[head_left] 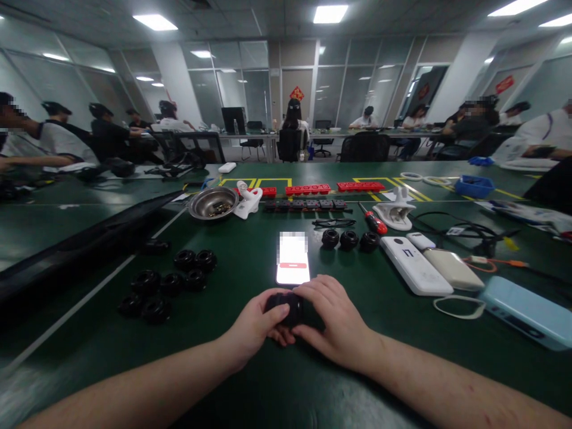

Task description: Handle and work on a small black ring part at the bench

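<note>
A black round part (286,308) is held low over the green table, close to me. My left hand (261,316) grips it from the left, with the thumb across its front. From the right, the fingers of my right hand (333,316) curl over its end and hide some of it. Just beyond my hands lies a phone (292,262) with a lit screen. Several similar black ring-shaped parts (172,283) are grouped on the left. Three more black rings (349,239) sit in a row right of the phone.
Farther back are a metal bowl (213,204) with small pieces, red trays (308,189), a black strip (308,205) and a screwdriver (373,218). A white power bank (415,265), a light blue case (527,311) and cables (465,223) lie right. People sit at tables beyond.
</note>
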A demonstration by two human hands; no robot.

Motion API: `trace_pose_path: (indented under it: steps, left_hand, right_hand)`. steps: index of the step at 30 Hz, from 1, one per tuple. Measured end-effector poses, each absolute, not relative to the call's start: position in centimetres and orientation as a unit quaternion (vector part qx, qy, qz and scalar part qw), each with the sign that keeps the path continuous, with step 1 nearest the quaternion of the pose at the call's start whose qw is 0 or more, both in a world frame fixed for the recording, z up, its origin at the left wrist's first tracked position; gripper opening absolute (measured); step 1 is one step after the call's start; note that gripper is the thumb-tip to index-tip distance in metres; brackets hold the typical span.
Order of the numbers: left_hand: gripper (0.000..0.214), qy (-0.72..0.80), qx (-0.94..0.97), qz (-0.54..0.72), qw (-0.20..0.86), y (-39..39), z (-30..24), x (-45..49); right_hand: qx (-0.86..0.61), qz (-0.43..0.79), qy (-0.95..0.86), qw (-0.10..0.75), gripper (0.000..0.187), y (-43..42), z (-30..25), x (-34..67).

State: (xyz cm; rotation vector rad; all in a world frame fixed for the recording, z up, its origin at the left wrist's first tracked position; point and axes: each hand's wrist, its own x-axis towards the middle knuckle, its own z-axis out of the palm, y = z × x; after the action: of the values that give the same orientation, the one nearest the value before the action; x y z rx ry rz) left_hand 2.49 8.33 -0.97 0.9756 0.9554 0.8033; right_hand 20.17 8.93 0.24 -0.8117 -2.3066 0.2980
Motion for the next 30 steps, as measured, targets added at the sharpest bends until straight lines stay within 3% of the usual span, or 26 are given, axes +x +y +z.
trace_pose_path:
  steps: [2, 7, 13, 18, 24, 30]
  left_hand:
    - [0.047, 0.422, 0.445, 0.378, 0.693, 8.1, -0.9, 2.6]
    - [0.054, 0.425, 0.437, 0.364, 0.704, 8.2, -0.5, 2.8]
    - [0.049, 0.432, 0.428, 0.332, 0.721, 8.7, -0.9, 2.7]
    - [0.05, 0.427, 0.449, 0.372, 0.691, 8.2, -1.1, 2.7]
    - [0.05, 0.446, 0.449, 0.37, 0.68, 8.1, -0.8, 2.8]
    - [0.057, 0.426, 0.437, 0.369, 0.701, 8.4, -2.0, 2.8]
  right_hand:
    - [-0.332, 0.132, -0.874, 0.331, 0.042, 8.9, 0.3, 20.3]
    - [-0.365, 0.147, -0.863, 0.316, 0.027, 9.3, 0.0, 20.4]
    - [-0.283, 0.052, -0.892, 0.349, 0.026, 8.9, -0.3, 20.2]
    - [-0.328, 0.106, -0.864, 0.368, 0.041, 8.6, 0.0, 20.2]
    - [-0.373, 0.164, -0.853, 0.325, 0.021, 9.3, -0.1, 20.1]
    - [-0.279, 0.161, -0.885, 0.336, 0.037, 9.2, 0.4, 20.2]
